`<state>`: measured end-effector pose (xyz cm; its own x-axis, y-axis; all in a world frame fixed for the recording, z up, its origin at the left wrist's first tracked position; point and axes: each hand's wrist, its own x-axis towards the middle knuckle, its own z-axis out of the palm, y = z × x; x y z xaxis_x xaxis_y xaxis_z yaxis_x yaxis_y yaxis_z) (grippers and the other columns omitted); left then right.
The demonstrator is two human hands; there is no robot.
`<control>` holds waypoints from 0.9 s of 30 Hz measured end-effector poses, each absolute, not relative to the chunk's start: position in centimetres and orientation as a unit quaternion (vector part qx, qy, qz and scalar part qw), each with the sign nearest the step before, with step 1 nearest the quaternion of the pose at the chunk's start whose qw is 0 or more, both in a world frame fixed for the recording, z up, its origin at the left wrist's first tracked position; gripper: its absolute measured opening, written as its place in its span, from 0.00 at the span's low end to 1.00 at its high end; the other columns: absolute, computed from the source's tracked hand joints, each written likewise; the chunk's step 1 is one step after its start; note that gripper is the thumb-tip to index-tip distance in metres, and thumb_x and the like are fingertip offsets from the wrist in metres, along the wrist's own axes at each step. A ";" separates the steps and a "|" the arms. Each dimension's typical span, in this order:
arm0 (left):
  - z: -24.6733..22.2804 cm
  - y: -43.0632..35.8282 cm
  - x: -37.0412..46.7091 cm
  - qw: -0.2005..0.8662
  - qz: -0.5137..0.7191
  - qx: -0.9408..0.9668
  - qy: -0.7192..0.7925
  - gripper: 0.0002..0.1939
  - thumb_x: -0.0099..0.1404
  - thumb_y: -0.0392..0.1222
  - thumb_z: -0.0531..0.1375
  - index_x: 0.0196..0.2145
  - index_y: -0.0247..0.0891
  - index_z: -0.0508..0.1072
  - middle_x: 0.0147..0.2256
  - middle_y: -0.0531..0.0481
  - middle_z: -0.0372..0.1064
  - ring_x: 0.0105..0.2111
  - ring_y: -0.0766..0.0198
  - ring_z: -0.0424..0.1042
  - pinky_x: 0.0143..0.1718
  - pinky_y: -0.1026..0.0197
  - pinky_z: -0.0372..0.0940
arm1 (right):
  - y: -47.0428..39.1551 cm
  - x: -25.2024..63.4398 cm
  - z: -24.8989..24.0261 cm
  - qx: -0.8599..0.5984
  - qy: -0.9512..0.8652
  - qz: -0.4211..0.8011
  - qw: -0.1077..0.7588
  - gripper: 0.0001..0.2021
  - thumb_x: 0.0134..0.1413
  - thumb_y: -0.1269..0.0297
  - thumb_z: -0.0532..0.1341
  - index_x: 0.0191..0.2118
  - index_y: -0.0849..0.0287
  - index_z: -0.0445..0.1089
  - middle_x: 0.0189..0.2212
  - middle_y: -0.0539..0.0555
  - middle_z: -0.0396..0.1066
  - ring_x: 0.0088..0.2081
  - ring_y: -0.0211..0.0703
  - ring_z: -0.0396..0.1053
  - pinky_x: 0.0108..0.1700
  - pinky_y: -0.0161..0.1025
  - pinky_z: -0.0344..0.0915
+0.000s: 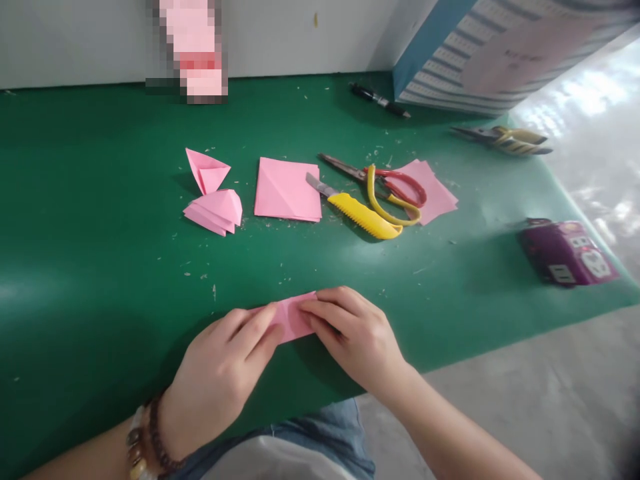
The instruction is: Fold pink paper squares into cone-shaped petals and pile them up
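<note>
A folded strip of pink paper (pixel 296 319) lies near the front edge of the green table, between my two hands. My left hand (pixel 227 363) grips its left end, fingers pressed together on it. On the right end, the fingertips and thumb of my right hand (pixel 357 333) are closed on the paper. Beyond them is a stack of pink squares (pixel 285 190) with a crease across the top one. To its left sit folded pink pieces, one pointed (pixel 209 172) and one layered (pixel 217 210). The parts of the strip under my fingers are hidden.
A yellow cutter (pixel 365 215) rests by red-and-yellow-handled scissors (pixel 350 168), over more pink paper (pixel 435 193). Around the back and right are a pen (pixel 379 101), pliers (pixel 505 139), a purple object (pixel 567 253) and a large box (pixel 480 60). Paper scraps dot the green table (pixel 100 200).
</note>
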<state>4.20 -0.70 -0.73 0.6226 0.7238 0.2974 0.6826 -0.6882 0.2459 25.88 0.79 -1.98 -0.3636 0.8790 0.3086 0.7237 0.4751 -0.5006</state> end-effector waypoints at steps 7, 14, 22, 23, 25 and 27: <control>-0.2 -1.1 4.3 0.020 0.189 0.905 0.381 0.17 0.69 0.28 0.50 0.46 0.34 0.77 0.47 0.50 0.76 0.47 0.54 0.69 0.45 0.53 0.66 | 0.9 25.9 -2.1 -0.494 -0.816 0.141 0.265 0.10 0.63 0.70 0.58 0.37 0.58 0.78 0.33 0.55 0.75 0.33 0.40 0.72 0.35 0.36 0.73; -1.0 -1.2 4.6 0.059 0.159 0.928 0.331 0.19 0.70 0.30 0.48 0.53 0.28 0.72 0.55 0.43 0.71 0.55 0.54 0.67 0.56 0.53 0.64 | 1.0 25.8 -1.8 -0.498 -0.809 0.156 0.270 0.10 0.62 0.70 0.59 0.38 0.56 0.78 0.34 0.55 0.75 0.33 0.40 0.73 0.35 0.37 0.74; -1.1 -1.4 4.5 0.066 0.155 0.927 0.336 0.21 0.71 0.29 0.46 0.54 0.28 0.71 0.55 0.43 0.70 0.56 0.54 0.67 0.54 0.53 0.66 | 1.0 25.9 -1.9 -0.493 -0.809 0.158 0.279 0.08 0.60 0.72 0.60 0.37 0.60 0.78 0.33 0.56 0.75 0.33 0.40 0.73 0.36 0.36 0.73; -1.1 -1.4 4.5 0.066 0.154 0.927 0.336 0.21 0.70 0.29 0.46 0.54 0.28 0.71 0.55 0.43 0.70 0.56 0.54 0.68 0.54 0.53 0.66 | 1.0 25.9 -2.0 -0.494 -0.808 0.158 0.280 0.08 0.60 0.72 0.60 0.37 0.60 0.78 0.33 0.56 0.75 0.33 0.40 0.73 0.36 0.36 0.74; -1.2 -1.4 4.6 0.062 0.151 0.927 0.337 0.21 0.70 0.28 0.46 0.54 0.28 0.71 0.56 0.43 0.70 0.56 0.54 0.67 0.53 0.54 0.67 | 1.0 25.9 -2.0 -0.497 -0.806 0.159 0.281 0.08 0.60 0.71 0.60 0.38 0.59 0.78 0.34 0.56 0.75 0.33 0.40 0.73 0.37 0.36 0.74; -1.2 -1.4 4.6 0.060 0.150 0.928 0.337 0.21 0.70 0.28 0.46 0.55 0.27 0.71 0.56 0.43 0.69 0.56 0.53 0.67 0.53 0.53 0.67 | 1.0 25.9 -2.0 -0.500 -0.804 0.161 0.279 0.08 0.61 0.71 0.60 0.38 0.57 0.78 0.34 0.55 0.75 0.33 0.40 0.73 0.36 0.37 0.74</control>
